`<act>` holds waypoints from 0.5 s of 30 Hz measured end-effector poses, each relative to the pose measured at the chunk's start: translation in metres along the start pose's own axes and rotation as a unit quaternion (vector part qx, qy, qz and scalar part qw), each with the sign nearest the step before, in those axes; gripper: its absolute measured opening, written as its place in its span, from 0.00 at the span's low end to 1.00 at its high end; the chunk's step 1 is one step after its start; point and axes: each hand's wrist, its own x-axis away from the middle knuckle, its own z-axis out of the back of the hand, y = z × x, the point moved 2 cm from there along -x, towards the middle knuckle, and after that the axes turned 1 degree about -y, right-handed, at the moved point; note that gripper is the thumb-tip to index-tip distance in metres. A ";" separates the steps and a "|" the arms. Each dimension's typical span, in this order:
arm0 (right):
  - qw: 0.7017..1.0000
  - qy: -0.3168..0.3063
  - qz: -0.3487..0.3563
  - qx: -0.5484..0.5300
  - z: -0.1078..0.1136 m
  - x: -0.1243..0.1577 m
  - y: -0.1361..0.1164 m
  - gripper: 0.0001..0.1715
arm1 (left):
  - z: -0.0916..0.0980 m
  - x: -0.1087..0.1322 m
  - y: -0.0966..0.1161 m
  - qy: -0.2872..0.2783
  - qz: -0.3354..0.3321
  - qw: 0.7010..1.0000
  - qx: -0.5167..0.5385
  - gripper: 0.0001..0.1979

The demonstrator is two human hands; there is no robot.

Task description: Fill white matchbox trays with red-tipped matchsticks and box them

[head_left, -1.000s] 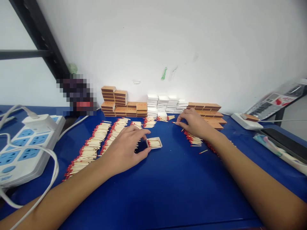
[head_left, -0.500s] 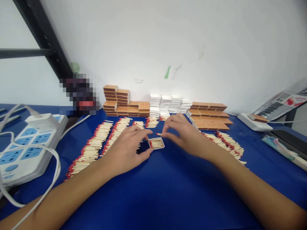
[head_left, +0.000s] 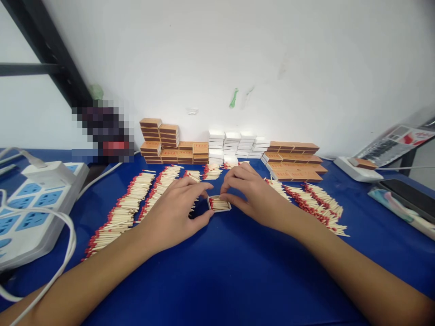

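Note:
A small white matchbox tray [head_left: 221, 210] lies on the blue table, with a layer of red-tipped matches [head_left: 219, 203] inside. My left hand [head_left: 180, 210] grips the tray's left end between thumb and fingers. Thumb and forefinger of my right hand [head_left: 246, 192] are pinched together over the tray's far right part, on a match that is hard to tell from those inside. Rows of loose matches [head_left: 124, 203] lie left of my left hand, partly hidden by it. More matches [head_left: 312, 206] are spread beyond my right forearm.
Brown matchboxes [head_left: 185, 156] and white trays [head_left: 234, 147] are stacked along the wall, with further brown boxes [head_left: 295, 163] at right. A power strip [head_left: 44, 203] with white cables borders the left side. A phone [head_left: 411, 197] lies at the right.
My right hand has moved left and slightly down, bringing the match from beside the tray to over it. The left hand keeps its grip. The whole view has shifted slightly.

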 end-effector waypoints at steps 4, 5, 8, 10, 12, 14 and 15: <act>1.000 -0.018 0.003 -0.010 -0.001 0.002 0.003 0.05 | 0.000 -0.001 0.001 0.002 -0.004 1.000 0.006 0.21; 1.000 -0.021 0.006 -0.017 -0.002 0.002 0.003 0.05 | 0.000 -0.001 0.001 0.003 -0.006 1.000 0.008 0.21; 0.999 -0.024 0.004 -0.033 -0.005 0.001 0.002 0.05 | -0.001 -0.001 0.001 0.002 -0.006 1.000 0.009 0.21; 0.999 -0.019 -0.001 -0.034 -0.005 0.000 0.001 0.05 | -0.001 -0.001 0.000 0.000 -0.005 1.000 0.009 0.21; 0.999 -0.013 -0.005 -0.030 -0.004 -0.001 0.000 0.04 | -0.001 0.000 0.000 0.001 -0.004 1.000 0.008 0.21; 1.000 -0.008 -0.006 -0.024 -0.002 -0.001 -0.001 0.04 | -0.001 0.000 0.000 0.003 -0.008 1.000 0.010 0.21; 1.000 -0.008 -0.006 -0.022 -0.001 0.000 -0.001 0.04 | 0.000 0.000 0.000 0.005 -0.010 1.000 0.011 0.20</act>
